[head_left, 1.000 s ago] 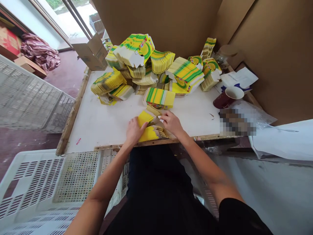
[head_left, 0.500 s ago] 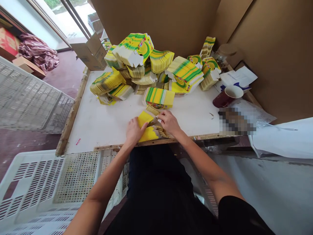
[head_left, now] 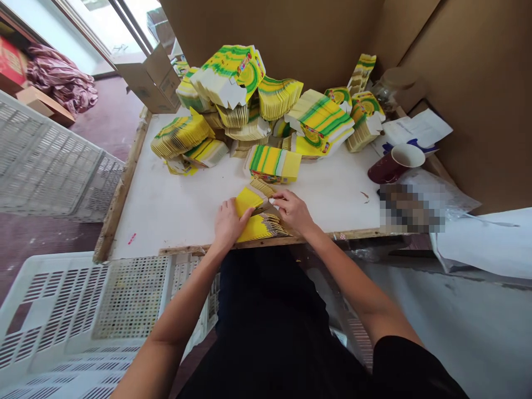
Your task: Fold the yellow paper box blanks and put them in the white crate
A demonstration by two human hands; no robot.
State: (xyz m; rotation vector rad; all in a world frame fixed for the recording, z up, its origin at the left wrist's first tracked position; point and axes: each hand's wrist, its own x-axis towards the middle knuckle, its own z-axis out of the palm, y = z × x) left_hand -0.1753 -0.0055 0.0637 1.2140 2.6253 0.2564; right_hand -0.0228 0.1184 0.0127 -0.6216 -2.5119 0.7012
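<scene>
A yellow flat carton blank is half folded between both hands at the table's near edge. My left hand grips its left side with fingers curled. My right hand pinches its brown inner flap on the right. Under the hands lies a fanned stack of yellow blanks. Just beyond stands a short stack of green-and-yellow blanks.
A big heap of green-and-yellow carton bundles fills the far half of the white table. A dark red mug and papers sit at the right. White plastic crates stand at left. Cardboard walls rise behind.
The hands have hardly moved; the carton's flap has been worked slightly. The view has shifted a little.
</scene>
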